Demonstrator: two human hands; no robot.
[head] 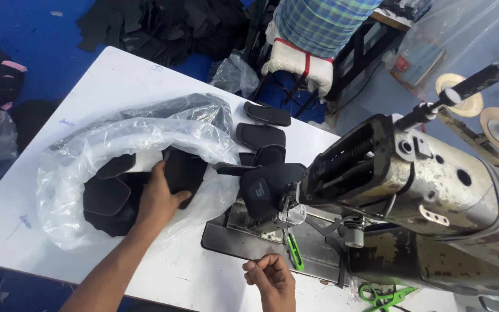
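My left hand point(158, 199) reaches into a clear plastic bag point(140, 136) lying open on the white table point(116, 75); its fingers close on a black padded fabric piece point(185, 172) among several others point(106, 196) inside. My right hand point(272, 278) rests at the table's front edge with fingers curled, holding nothing I can see, just below the sewing machine's needle area. A stitched black fabric part point(265, 188) sits under the presser foot point(291, 211) of the worn metal sewing machine point(428, 196).
Three black padded pieces point(264, 124) lie on the table behind the machine. Green thread snips point(385, 296) lie at the front right. A person in a checked shirt point(319, 23) sits beyond the table. Black fabric point(163, 26) is piled on the blue floor.
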